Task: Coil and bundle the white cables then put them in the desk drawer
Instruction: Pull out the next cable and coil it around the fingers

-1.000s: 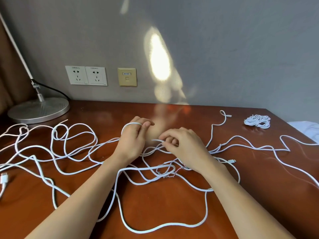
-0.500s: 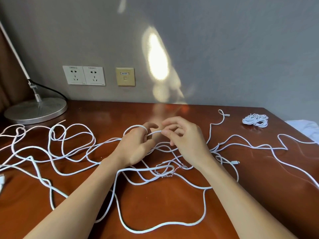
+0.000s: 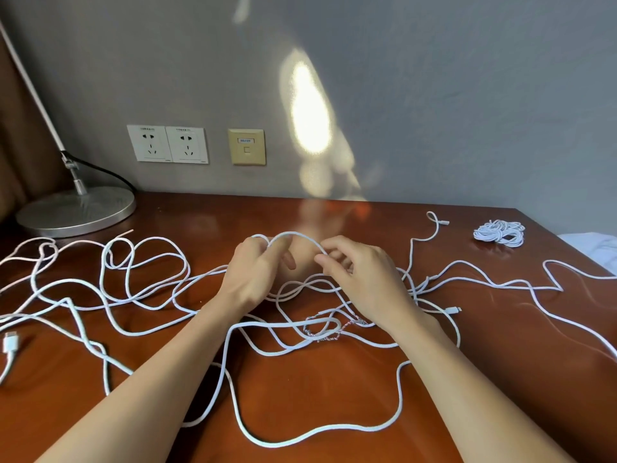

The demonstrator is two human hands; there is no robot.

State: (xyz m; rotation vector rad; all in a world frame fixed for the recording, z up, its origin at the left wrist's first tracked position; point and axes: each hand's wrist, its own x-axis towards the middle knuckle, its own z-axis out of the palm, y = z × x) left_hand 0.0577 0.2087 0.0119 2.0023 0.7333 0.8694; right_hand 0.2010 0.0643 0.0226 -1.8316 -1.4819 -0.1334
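One camera sits on the person's head. It looks forward and down across the desk (image 3: pixel 317 389), toward the wall (image 3: pixel 434 95) behind the far edge. It is close, just above the near part, and sees wide, out to the far right corner.

loose cables (image 3: pixel 287 324): plain white, spread from the left edge to the right edge of the desk
coiled bundle (image 3: pixel 499 232): white, at the far right corner
twist tie (image 3: pixel 322 330): red and white, fine twisted stripe, mid desk
desk (image 3: pixel 300 389): glossy red-brown wood
lamp base (image 3: pixel 76 212): brushed silver, far left corner; lamp cord (image 3: pixel 110 173) black
sockets (image 3: pixel 167 144): white, dark slots
data plate (image 3: pixel 247 147): dull gold-beige
wall (image 3: pixel 434 95): grey — one warm pale patch of light
curtain (image 3: pixel 20 128): brown, past the left edge
cloth (image 3: pixel 594 243): white, past the right edge
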